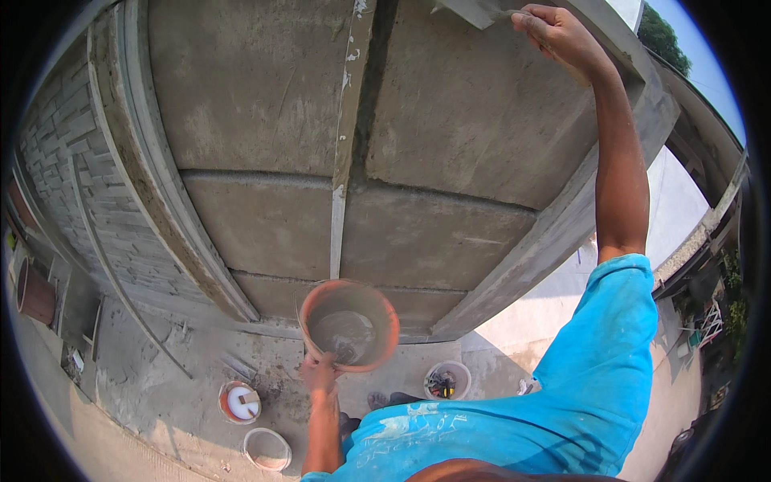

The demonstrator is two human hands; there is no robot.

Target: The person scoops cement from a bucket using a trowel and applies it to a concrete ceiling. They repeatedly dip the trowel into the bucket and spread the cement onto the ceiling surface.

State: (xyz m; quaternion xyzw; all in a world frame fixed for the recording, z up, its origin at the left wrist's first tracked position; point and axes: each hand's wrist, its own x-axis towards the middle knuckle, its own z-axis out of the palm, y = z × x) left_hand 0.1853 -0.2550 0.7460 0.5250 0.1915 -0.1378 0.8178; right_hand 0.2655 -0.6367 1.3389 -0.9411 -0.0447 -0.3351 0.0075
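My left hand (319, 374) is closed on the near rim of an orange bucket (389, 321), which tips so that its inside shows. Wet grey plaster mix (341, 331) lies in the bottom of it. High at the upper right, my right hand (560, 38) is raised with its fingers closed round the thin handle of a trowel (470, 10). The trowel's flat pale blade is against or just in front of the grey plastered wall (466, 96); I cannot tell whether it touches. Its upper part is cut off by the picture's edge.
A light vertical strip (345, 145) and dark grooves divide the wall. Below stand a bucket with white contents (241, 402), a pale bucket (267, 450) and a tub of tools (447, 380). A brown bucket (36, 291) stands far left. A curved rod (120, 277) leans nearby.
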